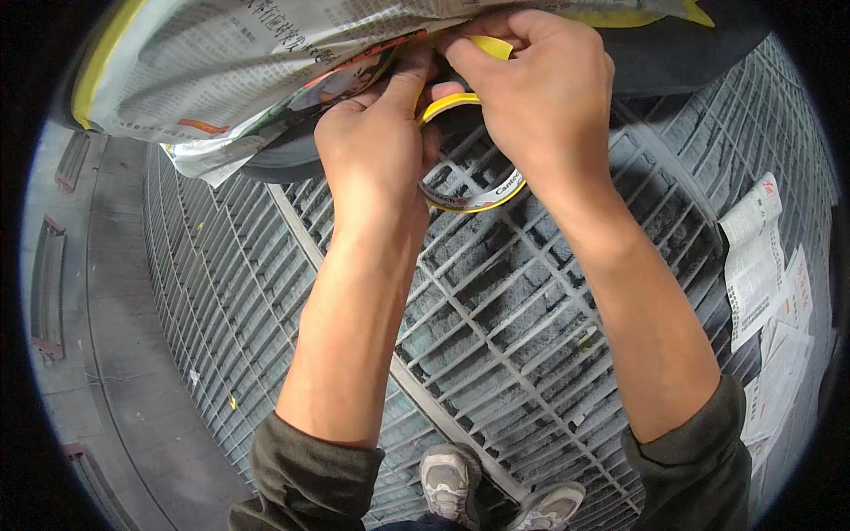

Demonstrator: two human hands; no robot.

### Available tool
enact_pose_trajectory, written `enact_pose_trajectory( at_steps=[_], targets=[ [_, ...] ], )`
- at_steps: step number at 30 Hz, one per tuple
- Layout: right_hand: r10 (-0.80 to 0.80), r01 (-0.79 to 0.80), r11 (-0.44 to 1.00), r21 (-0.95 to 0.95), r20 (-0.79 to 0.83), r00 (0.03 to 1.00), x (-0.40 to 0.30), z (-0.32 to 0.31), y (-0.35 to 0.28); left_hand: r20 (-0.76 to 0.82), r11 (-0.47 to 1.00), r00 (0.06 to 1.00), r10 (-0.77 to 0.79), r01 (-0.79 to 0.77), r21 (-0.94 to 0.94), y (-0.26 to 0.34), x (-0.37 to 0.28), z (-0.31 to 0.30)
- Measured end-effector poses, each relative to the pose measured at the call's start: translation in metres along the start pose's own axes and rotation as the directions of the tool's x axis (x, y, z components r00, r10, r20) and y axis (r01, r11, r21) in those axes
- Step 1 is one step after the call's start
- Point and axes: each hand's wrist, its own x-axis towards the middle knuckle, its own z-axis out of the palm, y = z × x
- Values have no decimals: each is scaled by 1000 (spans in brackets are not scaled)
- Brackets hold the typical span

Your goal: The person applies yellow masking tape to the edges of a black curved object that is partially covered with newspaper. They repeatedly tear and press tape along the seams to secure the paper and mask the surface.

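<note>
Newspaper sheeting (265, 73), edged with yellow masking tape (99, 66), covers a large dark curved panel (664, 63) at the top of the view. My left hand (375, 133) grips the newspaper's lower edge, its thumb pointing up along the fold. A yellow Cantech tape roll (475, 199) hangs between my hands, and its upper left rim touches my left fingers. My right hand (551, 86) pinches a short yellow tape strip (491, 46) against the newspaper edge. My palms hide where the strip joins the roll and some of my fingertips.
Below is a metal floor grating (465, 299) over dusty grey material, with tape scraps (232, 402) on it. Loose newspaper sheets (754, 259) lie at the right. My shoes (450, 481) stand on the grating. A grey floor (126, 265) with recessed fixtures (48, 285) runs along the left.
</note>
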Motion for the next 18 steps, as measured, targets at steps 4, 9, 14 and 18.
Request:
enact_pose_trajectory(
  at_steps=[4, 9, 14, 18],
  targets=[
    [-181, 174, 980, -96, -70, 981, 3, 4, 19, -72, 998, 997, 31, -34, -45, -3, 3, 7],
    [-101, 97, 993, -65, -64, 993, 1, 7, 19, -36, 999, 999, 0, 1, 41, -3, -3, 2],
    [-178, 165, 978, -126, -93, 980, 6, 7, 21, -36, 1000, 999, -12, 12, 2, 0, -1, 4],
    [-231, 221, 968, -117, -74, 970, 6, 7, 26, -74, 999, 997, 0, -3, -37, 1, 1, 6]
  ],
)
